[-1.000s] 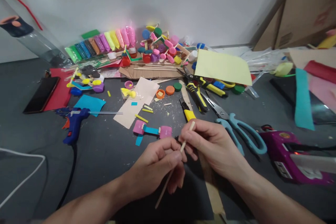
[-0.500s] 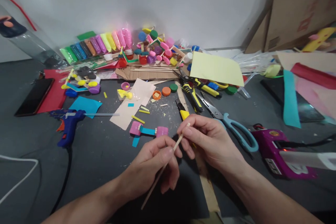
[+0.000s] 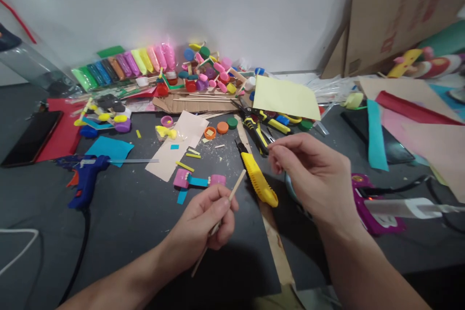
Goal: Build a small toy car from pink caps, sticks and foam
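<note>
My left hand (image 3: 207,220) is closed on a thin wooden stick (image 3: 221,218) that points up and to the right. My right hand (image 3: 314,174) hovers to the right of it, fingers loosely curled and apart, with nothing in them. Between the two hands lies a yellow utility knife (image 3: 257,179) on the dark table (image 3: 119,213), its tip toward the back. A small piece made of two pink blocks joined by a blue strip (image 3: 198,180) lies just beyond my left hand.
A blue glue gun (image 3: 85,179) lies at left, a purple glue gun (image 3: 370,203) at right. Clay packs (image 3: 123,63), bottle caps, sticks and a yellow sheet (image 3: 286,98) crowd the back. A phone (image 3: 31,138) rests on red paper. Coloured paper and cardboard fill the right side.
My right hand has let go of the stick and lifted up and to the right. The left hand keeps the stick. The yellow knife, hidden before, now shows.
</note>
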`<state>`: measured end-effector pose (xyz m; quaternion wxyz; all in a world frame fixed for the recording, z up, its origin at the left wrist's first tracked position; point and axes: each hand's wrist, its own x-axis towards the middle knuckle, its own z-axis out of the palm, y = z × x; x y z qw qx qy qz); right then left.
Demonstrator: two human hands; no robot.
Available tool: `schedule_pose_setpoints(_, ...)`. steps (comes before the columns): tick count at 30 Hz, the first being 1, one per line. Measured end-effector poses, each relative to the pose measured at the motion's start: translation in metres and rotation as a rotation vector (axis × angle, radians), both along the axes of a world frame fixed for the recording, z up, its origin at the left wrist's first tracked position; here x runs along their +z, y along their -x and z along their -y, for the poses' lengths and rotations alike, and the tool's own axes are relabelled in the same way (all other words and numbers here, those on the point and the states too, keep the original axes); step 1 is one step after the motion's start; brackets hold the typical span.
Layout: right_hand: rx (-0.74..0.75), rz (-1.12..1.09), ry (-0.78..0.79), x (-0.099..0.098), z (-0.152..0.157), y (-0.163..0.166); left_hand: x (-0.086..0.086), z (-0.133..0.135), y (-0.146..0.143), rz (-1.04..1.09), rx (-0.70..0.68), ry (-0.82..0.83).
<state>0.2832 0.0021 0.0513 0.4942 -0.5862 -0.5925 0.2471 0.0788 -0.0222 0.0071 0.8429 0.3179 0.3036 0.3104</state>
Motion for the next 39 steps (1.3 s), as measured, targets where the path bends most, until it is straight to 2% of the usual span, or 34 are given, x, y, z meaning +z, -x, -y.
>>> schedule_pose_setpoints(4, -0.008, 0.138, -0.014, 0.012, 0.006, -0.006, -0.001, -0.001, 0.000, 0.050, -0.044, 0.004)
schedule_pose_setpoints(8, 0.221, 0.251, 0.083, 0.024, 0.011, -0.004, 0.000, 0.001, 0.000, 0.101, -0.098, -0.034)
schedule_pose_setpoints(11, 0.435, 0.148, 0.228, 0.022, 0.010, 0.004, 0.001, 0.001, 0.001, 0.112, -0.091, -0.054)
schedule_pose_setpoints(14, 0.558, -0.060, 0.344, 0.013, 0.008, 0.015, 0.004, -0.001, 0.002, 0.089, -0.083, -0.069)
schedule_pose_setpoints(20, 0.586, -0.415, 0.416, 0.006, 0.003, 0.023, 0.011, -0.005, 0.002, 0.009, -0.017, -0.089)
schedule_pose_setpoints(28, 0.475, -0.335, 0.400, 0.001, -0.002, 0.022, 0.016, -0.004, -0.002, -0.125, -0.032, -0.047)
schedule_pose_setpoints(30, 0.425, -0.240, 0.354, 0.001, -0.001, 0.019, 0.015, -0.004, -0.003, -0.124, -0.016, -0.029)
schedule_pose_setpoints(32, 0.345, -0.041, 0.284, 0.002, 0.002, 0.009, 0.014, -0.003, -0.003, -0.101, 0.010, 0.000)
schedule_pose_setpoints(34, 0.235, 0.312, 0.204, 0.001, 0.006, -0.009, 0.013, -0.004, -0.003, -0.064, 0.050, 0.031)
schedule_pose_setpoints(37, 0.085, 0.970, 0.122, -0.008, 0.016, -0.042, 0.012, -0.004, -0.001, -0.013, 0.095, 0.064)
schedule_pose_setpoints(39, 0.058, 1.239, 0.132, -0.018, 0.024, -0.061, 0.011, -0.005, 0.000, 0.010, 0.114, 0.068)
